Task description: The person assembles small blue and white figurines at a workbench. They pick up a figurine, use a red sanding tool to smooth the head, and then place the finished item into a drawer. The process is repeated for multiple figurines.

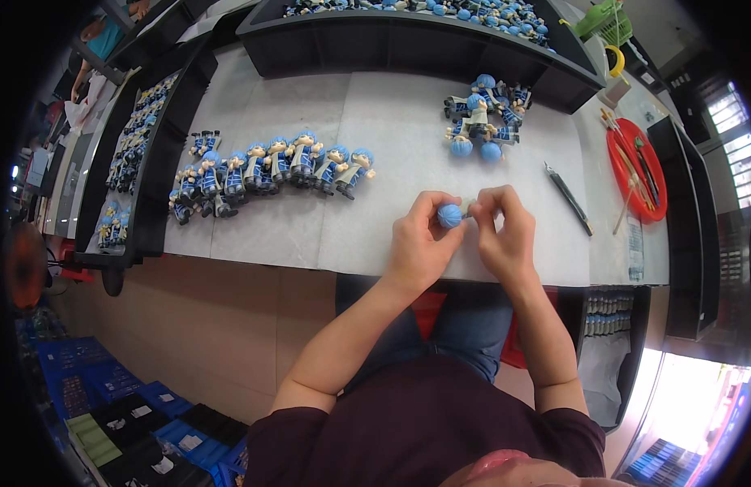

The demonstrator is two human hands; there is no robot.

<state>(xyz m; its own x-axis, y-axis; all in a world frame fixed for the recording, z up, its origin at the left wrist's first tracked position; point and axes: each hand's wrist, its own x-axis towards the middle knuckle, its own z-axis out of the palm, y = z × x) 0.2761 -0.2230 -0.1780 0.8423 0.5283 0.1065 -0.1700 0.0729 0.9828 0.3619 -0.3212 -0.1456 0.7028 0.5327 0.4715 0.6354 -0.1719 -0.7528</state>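
Note:
Over the near edge of the white-covered table, my left hand (418, 242) is closed round a small figurine (449, 216), whose round blue-haired head shows between thumb and fingers. The fingers of my right hand (505, 235) are pinched together at the figurine's other end, and they hide most of its body. To the left lies a row of finished-looking blue-haired figurines (280, 159) in blue and white clothes. A loose pile of similar figurines (478, 112) lies beyond my hands. A dark pen-shaped tool (569, 199) rests right of my right hand.
A large black bin (408, 50) full of figurines stands at the back. Along the left side is a black tray (183, 101) with more. An oval red tray (615, 158) with brushes or sticks lies at the right, near a yellow ring (617, 58) and green basket (609, 24).

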